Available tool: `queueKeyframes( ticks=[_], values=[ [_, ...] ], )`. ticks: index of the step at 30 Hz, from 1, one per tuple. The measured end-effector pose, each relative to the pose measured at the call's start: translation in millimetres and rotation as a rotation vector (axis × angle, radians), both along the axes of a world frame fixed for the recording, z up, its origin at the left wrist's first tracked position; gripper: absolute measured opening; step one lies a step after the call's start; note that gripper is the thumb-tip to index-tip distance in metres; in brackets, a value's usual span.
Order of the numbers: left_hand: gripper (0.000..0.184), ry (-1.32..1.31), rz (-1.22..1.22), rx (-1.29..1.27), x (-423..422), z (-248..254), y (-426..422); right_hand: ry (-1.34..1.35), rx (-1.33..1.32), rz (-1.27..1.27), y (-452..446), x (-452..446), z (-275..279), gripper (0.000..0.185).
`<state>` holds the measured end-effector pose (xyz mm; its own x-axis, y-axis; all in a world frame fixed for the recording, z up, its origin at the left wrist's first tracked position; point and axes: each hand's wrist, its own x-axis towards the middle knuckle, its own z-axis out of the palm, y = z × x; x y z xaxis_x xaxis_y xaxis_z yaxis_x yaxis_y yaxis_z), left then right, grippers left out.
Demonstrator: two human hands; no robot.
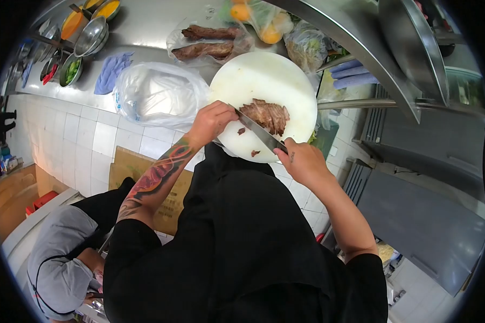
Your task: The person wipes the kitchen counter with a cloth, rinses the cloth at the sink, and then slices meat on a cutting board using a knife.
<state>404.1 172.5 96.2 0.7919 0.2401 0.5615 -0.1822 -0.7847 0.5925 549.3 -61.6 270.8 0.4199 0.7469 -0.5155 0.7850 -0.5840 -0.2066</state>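
A round white cutting board bears a pile of sliced brown meat, with a few small scraps near its front edge. My right hand is wrapped round the handle of a knife. The blade slants up to the left, along the near side of the slices. At the blade's tip, my left hand has its fingers pressed together at the board's left edge; whether they pinch the tip or a bit of meat is too small to tell.
Left of the board lies a clear plastic bag, with a blue cloth beyond. Two long meat pieces rest in plastic behind. Metal bowls stand far left. A steel shelf overhangs the right. A person in grey is at lower left.
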Motion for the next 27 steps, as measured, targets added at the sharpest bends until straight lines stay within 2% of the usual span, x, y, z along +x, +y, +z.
queueKeyframes(
  ticks=[15,21,27],
  values=[
    [0.024,0.001,0.028,-0.038,2.2,-8.4,-0.5,0.027,-0.063,-0.019,22.4,-6.8,-4.1,0.035],
    [0.019,-0.001,0.029,-0.073,0.7,-7.9,-1.0,-0.005,-0.013,-0.116,23.7,-2.1,-53.4,0.041],
    [0.02,0.057,-0.032,-0.044,4.0,-5.8,9.0,0.073,0.193,-0.141,-2.5,1.4,-37.7,0.045]
  ],
)
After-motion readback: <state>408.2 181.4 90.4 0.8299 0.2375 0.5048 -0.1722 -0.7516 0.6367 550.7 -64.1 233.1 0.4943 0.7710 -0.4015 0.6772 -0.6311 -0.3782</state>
